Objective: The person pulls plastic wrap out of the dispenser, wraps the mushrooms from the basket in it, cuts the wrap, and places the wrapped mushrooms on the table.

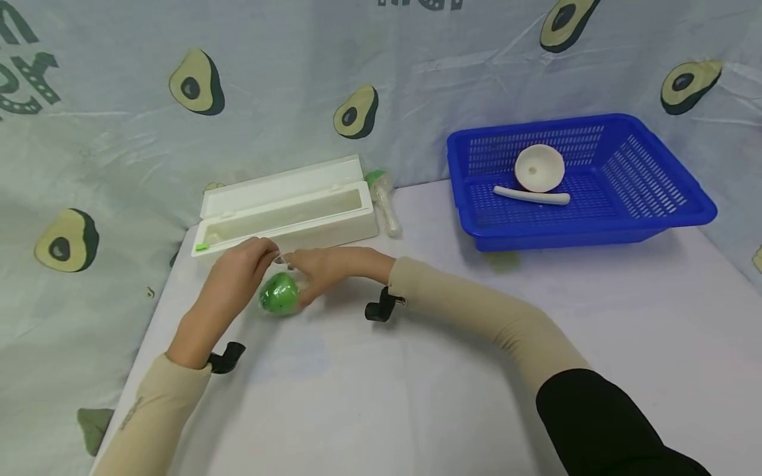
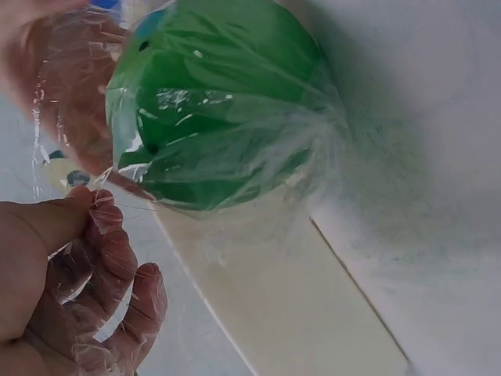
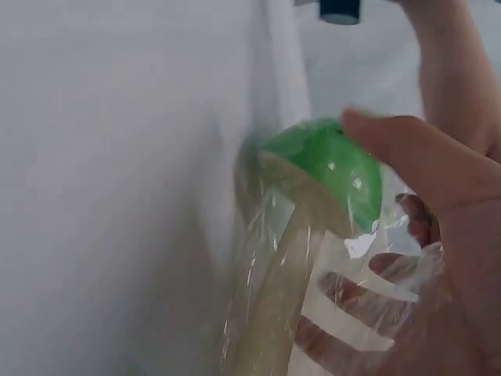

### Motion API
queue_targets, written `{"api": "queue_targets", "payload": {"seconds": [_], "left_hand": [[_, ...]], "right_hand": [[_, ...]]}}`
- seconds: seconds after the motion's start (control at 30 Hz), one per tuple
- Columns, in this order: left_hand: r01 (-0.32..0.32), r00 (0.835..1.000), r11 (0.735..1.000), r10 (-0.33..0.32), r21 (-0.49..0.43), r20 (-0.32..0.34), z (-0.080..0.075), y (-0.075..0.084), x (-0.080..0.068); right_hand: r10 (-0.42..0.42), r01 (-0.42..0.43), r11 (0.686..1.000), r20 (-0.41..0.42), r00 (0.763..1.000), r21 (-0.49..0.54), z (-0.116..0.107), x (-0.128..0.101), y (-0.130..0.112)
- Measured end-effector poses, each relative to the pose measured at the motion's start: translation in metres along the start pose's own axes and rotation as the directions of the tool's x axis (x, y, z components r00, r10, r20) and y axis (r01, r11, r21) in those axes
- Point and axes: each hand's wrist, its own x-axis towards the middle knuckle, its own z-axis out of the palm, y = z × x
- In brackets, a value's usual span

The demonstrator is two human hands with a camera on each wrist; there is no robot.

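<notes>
A utensil with a round green head (image 1: 278, 294) and a pale beige handle (image 3: 274, 313) is wrapped in clear plastic film. My left hand (image 1: 238, 274) pinches a gathered edge of that film beside the head, as the left wrist view shows its thumb and forefinger (image 2: 102, 211) together. From the other side my right hand (image 1: 321, 268) holds the wrapped utensil, its thumb (image 3: 391, 145) by the green head and its other fingers seen through film. Just beyond both hands stands a long white box (image 1: 333, 228) with its lid (image 1: 286, 182) raised.
Right of the box lies another green-topped, plastic-wrapped utensil (image 1: 385, 205). A blue basket (image 1: 565, 238) at the back right contains a small white bowl (image 1: 540, 168) and a white curved stick (image 1: 532, 196). Behind the white-covered table (image 1: 369, 396) hangs an avocado-print cloth (image 1: 268, 79).
</notes>
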Motion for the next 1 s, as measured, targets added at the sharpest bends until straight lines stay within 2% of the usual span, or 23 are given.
{"api": "queue_targets", "payload": {"seconds": [0.1, 0.23, 0.4, 0.53, 0.63, 0.73, 0.83, 0.93, 1.0], "left_hand": [[0.015, 1.0, 1.0, -0.015, 0.006, 0.01, -0.001, 0.001, 0.003], [0.031, 1.0, 0.999, -0.031, 0.022, 0.002, -0.004, 0.001, 0.004], [0.016, 1.0, 0.998, -0.016, -0.056, 0.016, 0.0, -0.003, 0.005], [0.031, 0.999, 0.993, -0.028, -0.112, 0.033, 0.004, -0.004, 0.004], [0.023, 1.0, 0.989, -0.022, -0.147, 0.005, 0.003, -0.003, 0.004], [0.027, 0.999, 0.983, -0.034, -0.182, -0.037, 0.002, -0.002, 0.004], [0.093, 0.994, 0.959, -0.106, -0.269, -0.036, 0.006, -0.001, -0.001], [0.164, 0.986, 0.922, -0.167, -0.351, 0.022, 0.015, 0.001, -0.01], [0.191, 0.981, 0.907, -0.18, -0.375, 0.067, 0.019, 0.001, -0.016]], "right_hand": [[-0.038, 0.043, 0.997, -0.071, 0.997, 0.064, 0.0, 0.002, 0.0], [0.026, -0.015, 0.998, -0.159, 0.987, 0.068, 0.005, 0.012, -0.002], [0.095, -0.084, 0.993, -0.13, 0.987, 0.083, 0.006, 0.018, -0.002], [0.092, -0.079, 0.988, -0.093, 0.991, 0.136, 0.006, 0.019, -0.003], [0.091, -0.071, 0.983, -0.116, 0.989, 0.17, 0.004, 0.018, -0.003], [0.124, -0.099, 0.98, -0.14, 0.982, 0.171, 0.002, 0.019, -0.001], [0.143, -0.121, 0.981, -0.147, 0.979, 0.149, 0.002, 0.02, 0.002], [0.136, -0.121, 0.987, -0.151, 0.979, 0.103, 0.002, 0.022, 0.004], [0.132, -0.12, 0.989, -0.152, 0.98, 0.083, 0.003, 0.023, 0.006]]}}
